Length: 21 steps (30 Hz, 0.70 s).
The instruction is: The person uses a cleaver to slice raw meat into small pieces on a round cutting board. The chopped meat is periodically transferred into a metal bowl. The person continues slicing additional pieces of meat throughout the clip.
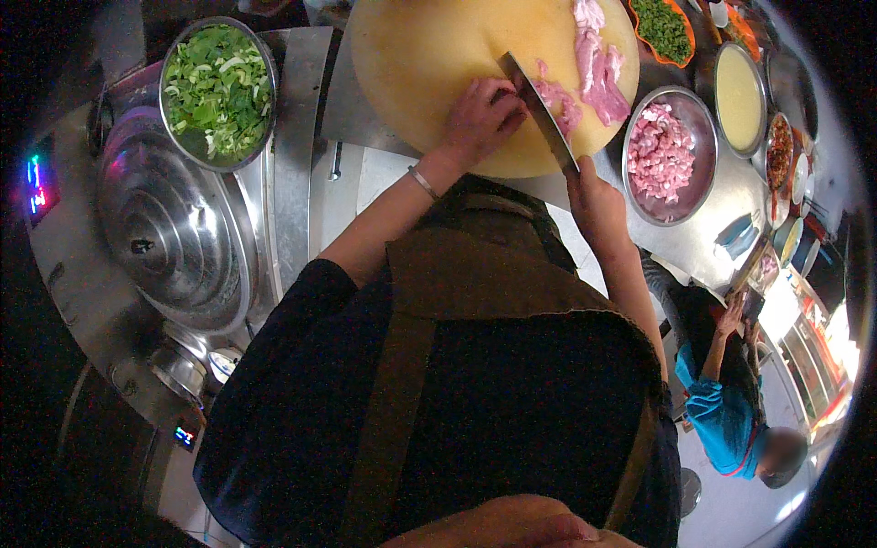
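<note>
My right hand (599,205) grips the handle of a cleaver (541,113). Its blade stands edge-down over a round, yellowish cutting board (411,61). On the blade's left side is my left hand (483,116), fingers curled close to the steel; whether anything lies under them is hidden. Small cut pieces of raw pink meat (565,109) lie just right of the blade. Farther right, near the board's edge, rests a longer strip of raw meat (599,75). A metal bowl (702,178) beside the board holds chopped raw meat (661,154).
Left of the board, a metal bowl of chopped greens (219,96) stands near a large domed steel lid (178,219). At right are an orange dish of chopped herbs (661,31), a bowl of pale yellow liquid (740,99) and a chili bowl (780,151). Another person (726,411) sits at lower right.
</note>
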Each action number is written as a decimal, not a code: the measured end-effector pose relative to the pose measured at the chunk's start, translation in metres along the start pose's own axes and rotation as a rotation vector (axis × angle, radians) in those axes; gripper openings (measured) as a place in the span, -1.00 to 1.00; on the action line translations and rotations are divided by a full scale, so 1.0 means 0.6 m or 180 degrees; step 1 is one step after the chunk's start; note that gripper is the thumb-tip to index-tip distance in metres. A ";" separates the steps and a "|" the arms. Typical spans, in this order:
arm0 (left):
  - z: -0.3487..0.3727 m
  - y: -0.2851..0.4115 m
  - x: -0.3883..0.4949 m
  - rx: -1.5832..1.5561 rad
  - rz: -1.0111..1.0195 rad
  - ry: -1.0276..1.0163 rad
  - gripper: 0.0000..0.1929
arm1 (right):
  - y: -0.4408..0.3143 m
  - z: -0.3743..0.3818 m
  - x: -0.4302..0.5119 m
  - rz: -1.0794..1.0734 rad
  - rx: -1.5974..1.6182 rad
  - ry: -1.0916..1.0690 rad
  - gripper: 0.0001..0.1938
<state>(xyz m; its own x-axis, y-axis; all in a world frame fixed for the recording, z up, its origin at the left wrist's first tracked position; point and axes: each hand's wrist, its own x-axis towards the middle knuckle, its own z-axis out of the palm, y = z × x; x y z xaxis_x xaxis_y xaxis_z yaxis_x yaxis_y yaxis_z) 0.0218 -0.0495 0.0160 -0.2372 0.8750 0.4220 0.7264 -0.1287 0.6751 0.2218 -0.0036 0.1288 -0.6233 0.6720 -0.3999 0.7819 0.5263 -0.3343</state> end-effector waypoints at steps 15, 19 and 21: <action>-0.001 0.003 0.006 0.0203 -0.0088 -0.0290 -0.73 | -0.011 0.007 0.040 0.0267 0.0329 -0.0261 -0.68; -0.002 0.004 0.000 0.0582 -0.0027 -0.0170 -0.81 | -0.011 0.025 0.043 0.0278 0.0379 -0.0212 -0.77; -0.002 0.004 -0.002 0.0593 -0.0053 -0.0273 -0.82 | -0.016 0.044 0.083 0.0126 0.0401 0.0118 -0.78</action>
<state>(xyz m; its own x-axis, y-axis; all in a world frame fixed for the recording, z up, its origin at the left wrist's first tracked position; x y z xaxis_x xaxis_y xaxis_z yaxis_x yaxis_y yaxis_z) 0.0226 -0.0513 0.0179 -0.2001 0.9139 0.3531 0.8314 -0.0323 0.5547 0.1831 0.0109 0.0896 -0.5893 0.7110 -0.3838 0.7964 0.4310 -0.4243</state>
